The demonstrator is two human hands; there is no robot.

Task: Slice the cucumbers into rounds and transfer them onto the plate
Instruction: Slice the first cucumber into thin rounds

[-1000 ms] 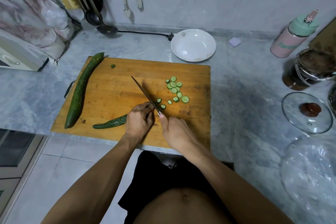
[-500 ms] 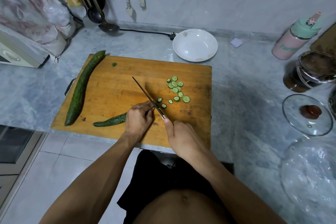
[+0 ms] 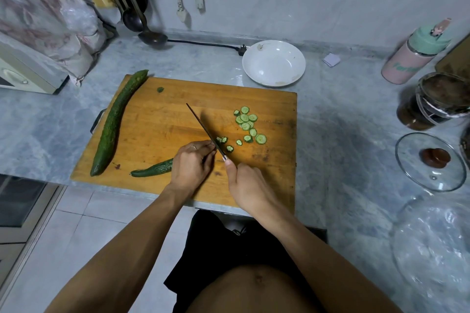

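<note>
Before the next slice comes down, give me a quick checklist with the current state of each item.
1. Right hand has a grip on the knife: ok.
2. Left hand holds down the cucumber being cut: ok.
3. Left fingertips tucked clear of the blade: cannot tell, they sit right against it.
4. Cut rounds lie clear of the blade's path, on the cutting board: ok.
5. Plate bare and ready beyond the board: ok.
6. Whole cucumber out of the way at the board's left edge: ok.
</note>
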